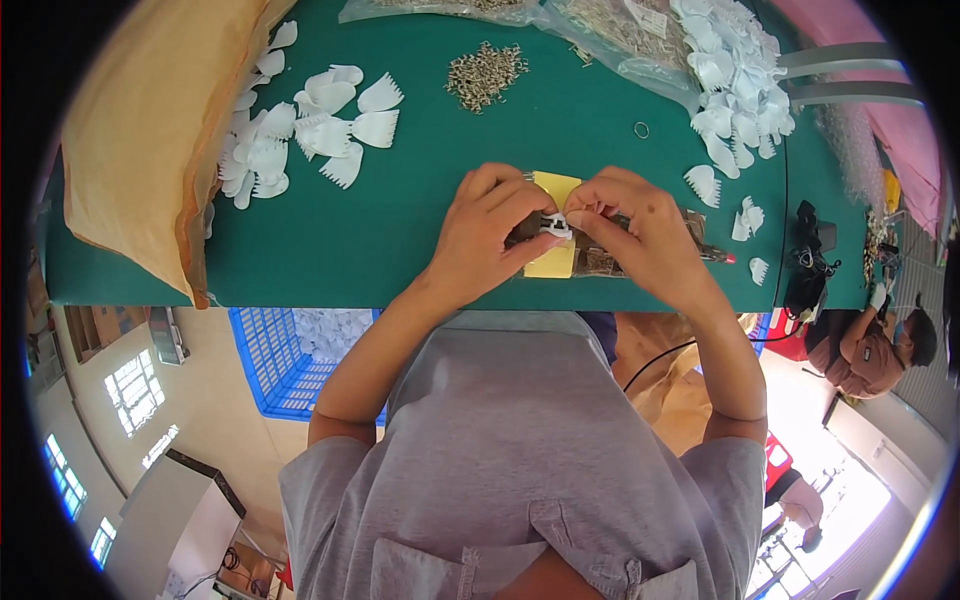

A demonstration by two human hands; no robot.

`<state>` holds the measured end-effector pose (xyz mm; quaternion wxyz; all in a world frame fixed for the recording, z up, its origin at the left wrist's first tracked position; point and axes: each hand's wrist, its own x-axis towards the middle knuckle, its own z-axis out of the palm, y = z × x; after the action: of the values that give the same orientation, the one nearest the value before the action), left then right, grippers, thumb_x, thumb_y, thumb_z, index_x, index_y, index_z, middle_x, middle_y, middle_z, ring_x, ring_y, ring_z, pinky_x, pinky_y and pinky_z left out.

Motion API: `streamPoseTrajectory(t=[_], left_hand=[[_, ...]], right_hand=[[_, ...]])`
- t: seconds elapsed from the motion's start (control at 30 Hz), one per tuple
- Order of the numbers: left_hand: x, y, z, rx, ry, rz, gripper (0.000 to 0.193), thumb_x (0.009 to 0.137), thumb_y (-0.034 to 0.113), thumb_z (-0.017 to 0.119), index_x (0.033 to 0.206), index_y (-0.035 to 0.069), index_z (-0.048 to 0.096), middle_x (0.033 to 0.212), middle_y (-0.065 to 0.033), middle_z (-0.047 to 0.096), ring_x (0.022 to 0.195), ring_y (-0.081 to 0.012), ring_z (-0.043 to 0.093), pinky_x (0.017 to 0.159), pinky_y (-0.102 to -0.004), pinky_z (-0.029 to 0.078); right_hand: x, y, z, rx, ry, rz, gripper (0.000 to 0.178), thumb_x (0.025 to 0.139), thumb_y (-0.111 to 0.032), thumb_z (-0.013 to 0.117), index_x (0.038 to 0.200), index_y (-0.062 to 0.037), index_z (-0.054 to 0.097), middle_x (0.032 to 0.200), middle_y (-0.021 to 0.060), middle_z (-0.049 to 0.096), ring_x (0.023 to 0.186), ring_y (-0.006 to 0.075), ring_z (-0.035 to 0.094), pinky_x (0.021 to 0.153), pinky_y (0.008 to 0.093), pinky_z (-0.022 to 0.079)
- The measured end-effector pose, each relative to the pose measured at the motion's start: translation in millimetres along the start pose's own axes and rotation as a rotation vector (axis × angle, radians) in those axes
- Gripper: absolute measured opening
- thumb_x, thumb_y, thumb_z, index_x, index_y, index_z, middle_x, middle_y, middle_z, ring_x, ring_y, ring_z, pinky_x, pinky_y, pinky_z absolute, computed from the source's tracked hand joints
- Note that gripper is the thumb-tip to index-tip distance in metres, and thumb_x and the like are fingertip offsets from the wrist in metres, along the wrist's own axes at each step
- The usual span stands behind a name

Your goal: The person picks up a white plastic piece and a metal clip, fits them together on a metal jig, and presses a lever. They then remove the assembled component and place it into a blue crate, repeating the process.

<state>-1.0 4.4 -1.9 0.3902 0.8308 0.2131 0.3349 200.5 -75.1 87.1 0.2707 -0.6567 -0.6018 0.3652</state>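
Over a yellow block [551,262] near the table's front edge, my hands meet at a small white claw clip piece [557,229]. My left hand [488,232] pinches it from the left between thumb and fingers. From the right, my right hand [640,232] closes thumb and fingertips on the same piece; a small dark part shows at its middle, too small to make out. Beneath the right hand lies a brownish tray-like strip [597,262], mostly covered. A tool with a red tip [728,258] pokes out to its right.
White toothed clip halves [325,125] lie in a loose heap at the left, beside a large brown paper bag [150,140]. Small metal springs [485,76] form a pile at the back. More white pieces [740,90] are heaped at the right, near black cables [808,260].
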Motion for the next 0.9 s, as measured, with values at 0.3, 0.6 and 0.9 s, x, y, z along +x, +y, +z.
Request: streamPoseTrajectory(t=[0.3, 0.6, 0.9], left_hand=[[-4.0, -1.4, 4.6, 0.0, 0.006, -0.018, 0.035, 0.079, 0.028, 0.087, 0.104, 0.01, 0.071, 0.102, -0.0011, 0.071, 0.11, -0.0261, 0.06, 0.096, -0.0426, 0.046], [-2.2, -4.7, 3.9, 0.019, 0.006, 0.018, 0.034, 0.079, 0.026, 0.087, 0.104, 0.01, 0.071, 0.105, -0.0022, 0.071, 0.111, -0.0265, 0.06, 0.097, -0.043, 0.045], [-1.8, 2.6, -0.8, 0.054, 0.012, 0.021, 0.034, 0.08, 0.026, 0.086, 0.105, 0.009, 0.07, 0.105, -0.0031, 0.07, 0.11, -0.0275, 0.06, 0.096, -0.0424, 0.045]], right_hand=[[-7.6, 0.8, 13.0, -0.162, 0.101, -0.125, 0.005, 0.089, -0.008, 0.072, 0.094, -0.007, 0.074, 0.088, 0.0072, 0.068, 0.085, 0.0276, 0.063, 0.077, 0.0409, 0.051], [-11.6, 0.6, 30.5, -0.054, 0.274, -0.053, 0.008, 0.085, -0.004, 0.076, 0.09, -0.0066, 0.071, 0.081, 0.004, 0.069, 0.078, 0.0236, 0.064, 0.076, 0.0371, 0.052], [27.0, 24.1, -4.8, 0.362, -0.136, 0.154, 0.019, 0.087, -0.007, 0.076, 0.104, -0.001, 0.07, 0.084, 0.0009, 0.071, 0.074, 0.009, 0.065, 0.07, 0.027, 0.053]])
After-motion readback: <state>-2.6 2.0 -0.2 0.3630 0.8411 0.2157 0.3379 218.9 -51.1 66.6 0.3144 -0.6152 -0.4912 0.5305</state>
